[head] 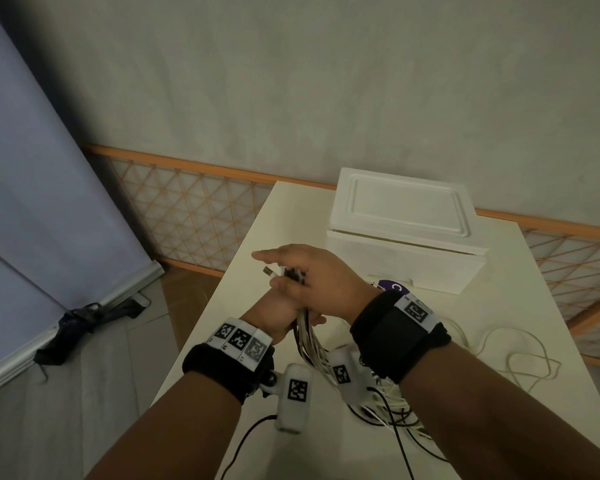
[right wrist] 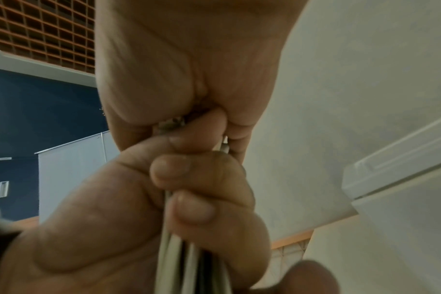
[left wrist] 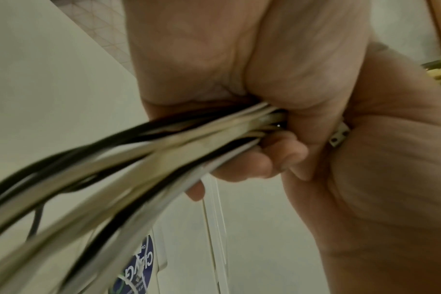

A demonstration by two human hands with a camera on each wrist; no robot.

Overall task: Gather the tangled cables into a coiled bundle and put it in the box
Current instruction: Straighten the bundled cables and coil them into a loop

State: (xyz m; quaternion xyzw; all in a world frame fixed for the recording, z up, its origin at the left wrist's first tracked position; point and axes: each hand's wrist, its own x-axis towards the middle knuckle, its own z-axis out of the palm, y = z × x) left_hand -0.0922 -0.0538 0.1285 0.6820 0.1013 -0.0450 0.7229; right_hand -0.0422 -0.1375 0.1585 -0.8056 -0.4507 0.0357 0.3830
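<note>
A bundle of white and black cables (head: 312, 344) hangs above the white table (head: 257, 237). My left hand (head: 281, 313) grips it from below, fingers wrapped round the strands (left wrist: 139, 155). My right hand (head: 302, 275) sits over the top and holds the plug ends, with its index finger stretched out. In the right wrist view my left hand's fingers (right wrist: 194, 179) close round the cables (right wrist: 189, 268) under my right palm (right wrist: 184, 79). The bundle's lower part trails onto the table in a tangle (head: 388, 410). The white foam box (head: 406, 265) stands behind the hands with its lid (head: 409, 209) on.
One thin white cable (head: 520, 344) loops loose on the table to the right. A black cable (head: 243, 441) runs off the near edge. A purple round label (head: 394, 285) lies by the box. Left of the table, the floor and a grey screen (head: 32, 202).
</note>
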